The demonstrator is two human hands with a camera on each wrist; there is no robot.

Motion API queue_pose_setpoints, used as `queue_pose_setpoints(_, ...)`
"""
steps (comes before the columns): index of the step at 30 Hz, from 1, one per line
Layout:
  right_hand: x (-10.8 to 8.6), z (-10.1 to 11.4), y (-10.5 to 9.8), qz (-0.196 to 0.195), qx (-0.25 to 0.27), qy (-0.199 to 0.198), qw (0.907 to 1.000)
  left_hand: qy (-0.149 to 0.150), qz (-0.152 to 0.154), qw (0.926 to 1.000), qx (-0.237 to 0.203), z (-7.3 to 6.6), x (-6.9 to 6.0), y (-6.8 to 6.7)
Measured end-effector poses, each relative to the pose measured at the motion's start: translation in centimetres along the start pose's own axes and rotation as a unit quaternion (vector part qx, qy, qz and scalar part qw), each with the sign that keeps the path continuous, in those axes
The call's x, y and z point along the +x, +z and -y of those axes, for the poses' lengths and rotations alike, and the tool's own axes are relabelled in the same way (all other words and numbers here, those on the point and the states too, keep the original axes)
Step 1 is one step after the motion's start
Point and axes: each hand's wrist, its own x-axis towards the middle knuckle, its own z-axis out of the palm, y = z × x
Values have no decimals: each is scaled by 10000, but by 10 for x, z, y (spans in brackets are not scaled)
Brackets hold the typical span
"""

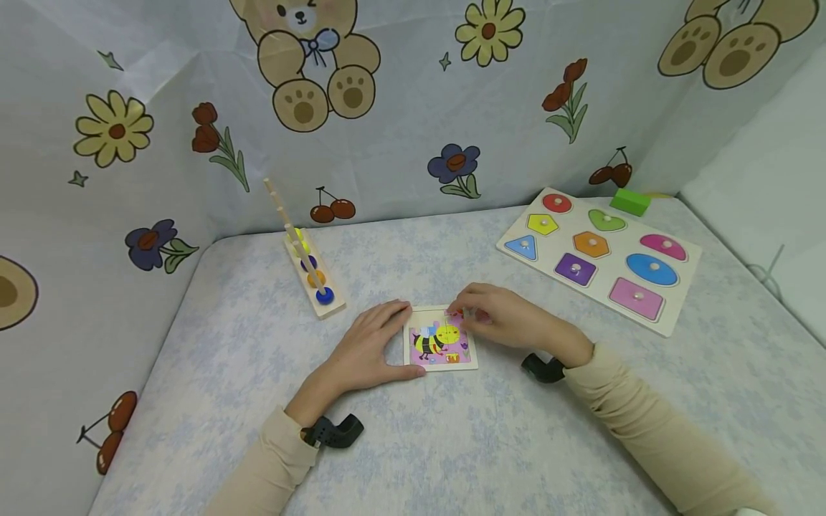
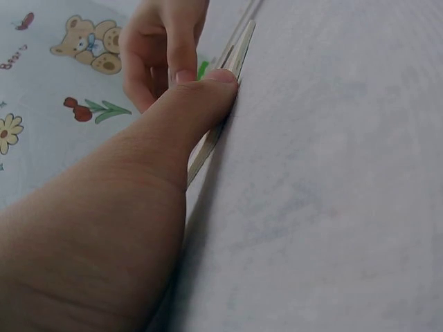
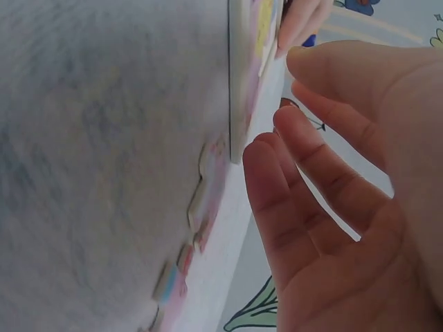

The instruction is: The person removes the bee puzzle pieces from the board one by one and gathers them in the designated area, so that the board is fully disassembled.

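Note:
A small square bee puzzle (image 1: pixel 445 345) in a pale wooden frame lies flat on the table between the hands. My left hand (image 1: pixel 371 349) steadies it with fairly straight fingers: the fingertips rest at its far left corner, and the thumb lies along its near edge. Over the far right corner is my right hand (image 1: pixel 500 315), its fingers loosely bent. The right wrist view shows a gap between this thumb and the fingers, with no piece visible there. Loose puzzle pieces (image 3: pixel 197 207) lie on the table beside the frame, mostly hidden by the right hand in the head view.
At the back left stands a wooden peg stand (image 1: pixel 330 308) with coloured discs. A shape puzzle board (image 1: pixel 671 315) with knobbed pieces lies at the back right, with a green block (image 1: pixel 630 201) by its far edge. A patterned cloth (image 1: pixel 400 165) hangs behind the table.

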Motion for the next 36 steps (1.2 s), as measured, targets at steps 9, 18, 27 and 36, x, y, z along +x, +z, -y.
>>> queue_pose_setpoints(9,3,0,9,-49,-357,-175,9992,-56,89,9999,-27,1,0,0)
queue_pose_setpoints(18,4,3,10,10,-534,-102,9985,-6,63,10000,-45,-1,0,-2)
queue_pose_setpoints(27,6,2,11,-40,-604,-152,9981,-48,84,9999,-34,-1,0,-2)
queue_pose_setpoints(36,6,4,13,-53,-523,-96,9986,-73,78,9999,-44,0,1,-1)
